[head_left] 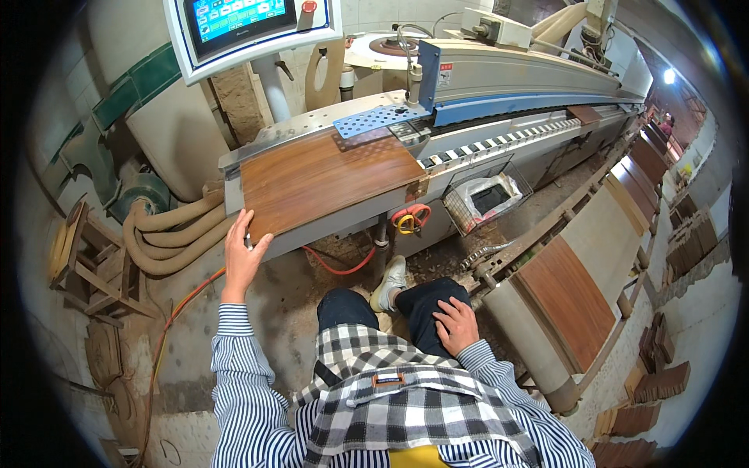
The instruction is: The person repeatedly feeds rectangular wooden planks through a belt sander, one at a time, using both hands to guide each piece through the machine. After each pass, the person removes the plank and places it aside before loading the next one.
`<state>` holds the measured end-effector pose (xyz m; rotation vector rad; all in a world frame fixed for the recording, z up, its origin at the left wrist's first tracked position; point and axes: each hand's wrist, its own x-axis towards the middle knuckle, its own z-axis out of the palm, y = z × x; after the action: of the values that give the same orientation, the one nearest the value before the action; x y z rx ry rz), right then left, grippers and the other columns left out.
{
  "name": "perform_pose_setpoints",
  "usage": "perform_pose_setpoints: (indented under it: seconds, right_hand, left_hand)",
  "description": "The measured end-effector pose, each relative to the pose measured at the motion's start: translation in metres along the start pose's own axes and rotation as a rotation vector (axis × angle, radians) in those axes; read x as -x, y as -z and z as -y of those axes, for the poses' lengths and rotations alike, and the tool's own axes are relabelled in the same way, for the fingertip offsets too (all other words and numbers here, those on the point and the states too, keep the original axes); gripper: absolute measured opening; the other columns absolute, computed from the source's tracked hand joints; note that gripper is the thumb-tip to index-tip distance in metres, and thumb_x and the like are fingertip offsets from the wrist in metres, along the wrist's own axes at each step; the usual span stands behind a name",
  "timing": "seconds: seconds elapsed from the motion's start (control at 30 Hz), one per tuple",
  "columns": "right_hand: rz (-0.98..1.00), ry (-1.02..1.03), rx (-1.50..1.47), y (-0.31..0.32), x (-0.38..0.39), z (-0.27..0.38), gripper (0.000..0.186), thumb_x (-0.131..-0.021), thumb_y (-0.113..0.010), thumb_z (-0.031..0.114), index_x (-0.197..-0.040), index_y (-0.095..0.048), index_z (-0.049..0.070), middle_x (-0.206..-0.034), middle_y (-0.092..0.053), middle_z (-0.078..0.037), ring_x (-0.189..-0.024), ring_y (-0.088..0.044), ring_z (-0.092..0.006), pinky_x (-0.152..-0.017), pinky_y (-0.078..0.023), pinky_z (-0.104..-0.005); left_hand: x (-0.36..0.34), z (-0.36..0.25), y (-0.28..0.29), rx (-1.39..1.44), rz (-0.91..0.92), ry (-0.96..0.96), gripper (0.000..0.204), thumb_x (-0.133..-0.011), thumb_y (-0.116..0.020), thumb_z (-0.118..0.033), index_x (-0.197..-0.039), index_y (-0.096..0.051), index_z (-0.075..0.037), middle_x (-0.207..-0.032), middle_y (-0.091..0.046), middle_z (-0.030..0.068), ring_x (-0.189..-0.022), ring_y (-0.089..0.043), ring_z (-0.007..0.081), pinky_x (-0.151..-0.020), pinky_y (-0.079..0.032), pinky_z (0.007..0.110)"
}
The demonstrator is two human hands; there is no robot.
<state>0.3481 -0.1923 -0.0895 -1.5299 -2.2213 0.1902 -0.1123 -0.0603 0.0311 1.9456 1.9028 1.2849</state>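
A brown wood-grain board [328, 183] lies flat on the infeed table of a long edge-banding machine [538, 74]. Its far edge sits under a blue perforated plate [374, 118]. At the board's near left corner rests my left hand [243, 253], thumb and fingers apart along the edge, not wrapped round it. My right hand [456, 324] lies on my right thigh with its fingers spread and nothing in it.
Right of me runs a belt conveyor [585, 249] with a brown panel [566, 300] on its near end. A control screen [242, 19] stands at the upper left. Ribbed hoses [168, 242], a wooden stool [97, 257] and a red hose [339, 269] are at left. A wire basket [488, 199] hangs off the machine.
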Motion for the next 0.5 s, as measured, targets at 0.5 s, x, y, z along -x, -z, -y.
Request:
perform_pose_setpoints:
  seconds: [0.5]
  right_hand:
    - [-0.028, 0.004, -0.011, -0.001, -0.001, 0.0, 0.024, -0.083, -0.065, 0.014, -0.105, -0.071, 0.007, -0.127, -0.061, -0.01, -0.127, -0.047, -0.0347, -0.107, -0.037, -0.0512]
  left_hand:
    - [-0.007, -0.01, -0.02, -0.147, -0.067, -0.068, 0.056, -0.078, -0.078, -0.034, -0.125, -0.061, -0.011, -0.131, -0.06, 0.0121, -0.137, -0.04, 0.0297, -0.118, -0.012, 0.053]
